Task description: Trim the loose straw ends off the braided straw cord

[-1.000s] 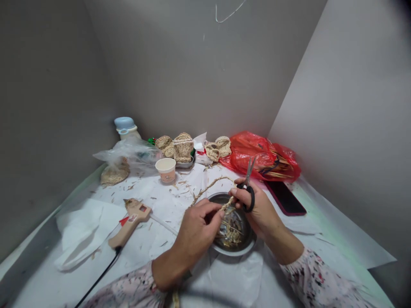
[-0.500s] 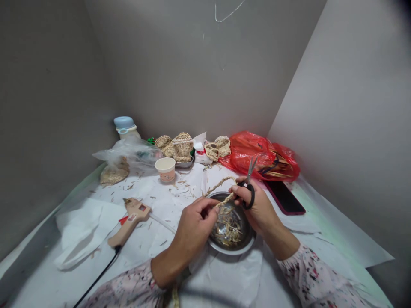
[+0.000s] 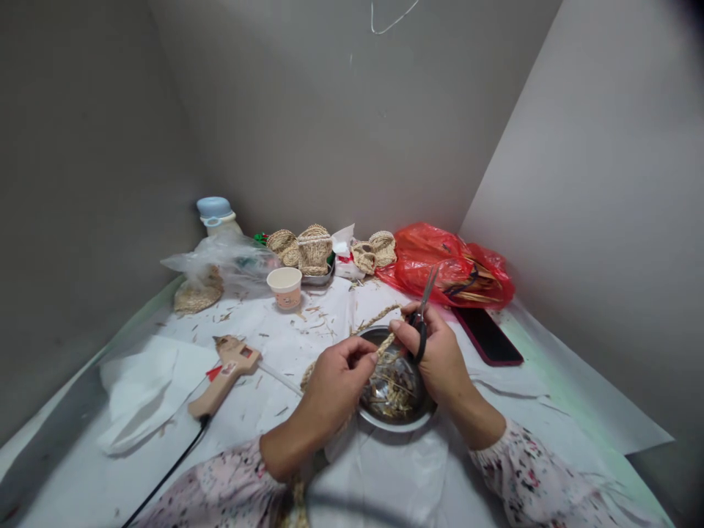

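braided cord (image 3: 386, 345) — left hand (image 3: 338, 380) pinches it, right hand (image 3: 441, 361) grips it and scissors (image 3: 423, 334).

Tabletop (image 3: 632, 490) carries white sheets (image 3: 404, 477), pale green showing along right edge. Far edge, left to right: clear plastic bag (image 3: 234, 253) near the left corner, metal tray (image 3: 319, 280), red plastic bag (image 3: 426, 257) near the right corner. Paper cup (image 3: 286, 290) upright, inward of tray. Straw scraps (image 3: 316, 317) scattered around cup. Glue gun (image 3: 224, 381) toward left edge; phone (image 3: 487, 336) flat toward right edge; metal bowl (image 3: 397, 426) nearer the near edge.
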`<state>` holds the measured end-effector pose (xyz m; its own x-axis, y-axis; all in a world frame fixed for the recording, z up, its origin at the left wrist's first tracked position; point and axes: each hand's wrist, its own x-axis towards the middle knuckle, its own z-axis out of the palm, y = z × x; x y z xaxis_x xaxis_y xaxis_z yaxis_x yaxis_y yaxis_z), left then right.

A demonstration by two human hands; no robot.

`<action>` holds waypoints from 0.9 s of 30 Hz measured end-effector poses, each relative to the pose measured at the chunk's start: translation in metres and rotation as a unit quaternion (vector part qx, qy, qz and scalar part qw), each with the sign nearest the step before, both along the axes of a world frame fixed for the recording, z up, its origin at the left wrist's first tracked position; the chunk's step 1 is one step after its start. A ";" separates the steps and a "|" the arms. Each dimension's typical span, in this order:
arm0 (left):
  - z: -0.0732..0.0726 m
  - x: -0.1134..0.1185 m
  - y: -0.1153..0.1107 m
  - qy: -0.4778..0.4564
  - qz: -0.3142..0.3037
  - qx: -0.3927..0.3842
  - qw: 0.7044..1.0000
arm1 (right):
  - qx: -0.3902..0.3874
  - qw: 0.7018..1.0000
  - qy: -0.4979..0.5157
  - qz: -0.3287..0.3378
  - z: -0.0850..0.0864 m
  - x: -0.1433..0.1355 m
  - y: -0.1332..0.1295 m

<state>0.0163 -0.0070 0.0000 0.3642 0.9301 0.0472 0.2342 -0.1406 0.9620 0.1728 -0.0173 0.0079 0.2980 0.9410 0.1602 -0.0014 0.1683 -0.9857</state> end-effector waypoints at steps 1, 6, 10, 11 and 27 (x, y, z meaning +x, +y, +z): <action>-0.001 0.000 0.000 -0.005 0.001 -0.004 1.000 | 0.004 1.000 -0.002 -0.004 0.000 0.000 0.000; -0.006 0.000 0.000 -0.034 -0.014 -0.014 0.999 | 0.023 0.999 -0.017 -0.026 0.000 0.000 -0.002; -0.003 0.000 -0.001 -0.007 -0.020 -0.001 1.000 | 0.039 0.998 -0.022 -0.043 -0.001 0.001 0.000; -0.001 0.000 -0.002 -0.001 -0.019 0.003 1.000 | 0.038 0.998 -0.018 -0.043 -0.001 0.001 0.000; 0.002 0.000 -0.001 -0.008 0.003 0.004 1.000 | 0.017 0.999 0.009 -0.027 -0.001 0.000 0.001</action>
<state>0.0158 -0.0077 0.0016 0.3581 0.9317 0.0605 0.2201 -0.1472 0.9643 0.1727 -0.0167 0.0069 0.3519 0.9172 0.1867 -0.0091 0.2028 -0.9792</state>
